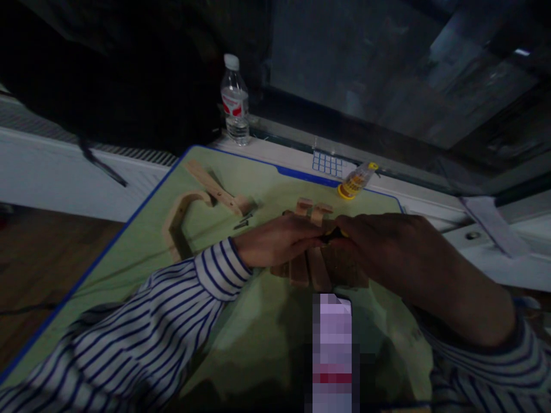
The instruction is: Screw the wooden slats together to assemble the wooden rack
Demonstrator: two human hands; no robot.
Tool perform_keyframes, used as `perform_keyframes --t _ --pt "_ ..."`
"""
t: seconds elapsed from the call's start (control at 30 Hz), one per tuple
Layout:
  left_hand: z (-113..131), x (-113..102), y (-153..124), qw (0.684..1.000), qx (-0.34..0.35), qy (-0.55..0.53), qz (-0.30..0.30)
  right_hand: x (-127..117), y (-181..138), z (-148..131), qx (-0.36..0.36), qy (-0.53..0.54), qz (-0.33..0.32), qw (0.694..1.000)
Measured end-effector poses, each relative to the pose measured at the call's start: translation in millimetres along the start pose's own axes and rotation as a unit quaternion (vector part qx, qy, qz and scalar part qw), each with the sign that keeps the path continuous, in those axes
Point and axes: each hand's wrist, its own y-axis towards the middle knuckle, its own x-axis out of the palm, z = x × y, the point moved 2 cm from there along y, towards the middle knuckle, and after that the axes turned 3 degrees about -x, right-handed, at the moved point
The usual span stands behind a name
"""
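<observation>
1. Head view: the left hand (282,238) and right hand (387,238) meet above the table (241,327), over wooden parts (319,272) lying on it.
2. Head view: the right fingers are closed on a small dark-and-yellow tool (335,233); the left fingers reach the same spot, but whether they grip cannot be told.
3. Head view: near the left hand lie screws (241,225), a straight wooden piece (212,183) and a curved wooden piece (174,225).
4. Head view: a yellow-capped bottle (355,182) is by the far edge.

Dim, murky light, soft shadows on the tabletop (245,338), small glare on window glass (344,74), pixelated patch (332,344)
</observation>
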Motion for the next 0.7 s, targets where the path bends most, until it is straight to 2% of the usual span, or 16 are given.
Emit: perform_keyframes --t 0.1,0.3,0.43,0.53,0.7 --pt "4.9 -3.8 0.2 1.000 0.001 0.028 0.007 -0.6 0.3 -0.6 0.004 -0.018 0.007 1.000" --pt "5.3 -4.3 1.9 0.994 -0.001 0.074 0.076 -0.8 3.1 0.8 -0.003 -0.008 0.033 0.999" --pt "3.0 -3.3 2.4 0.996 0.008 0.059 0.064 -2.3 3.4 6.0 -0.036 0.010 0.050 0.998" --pt "4.0 -4.8 2.4 0.998 0.010 0.039 0.053 -3.6 3.1 8.2 -0.065 0.028 0.041 0.997" --pt "5.2 -5.4 1.2 0.999 0.016 -0.001 0.043 -3.6 3.7 5.8 -0.062 0.034 0.047 0.996"
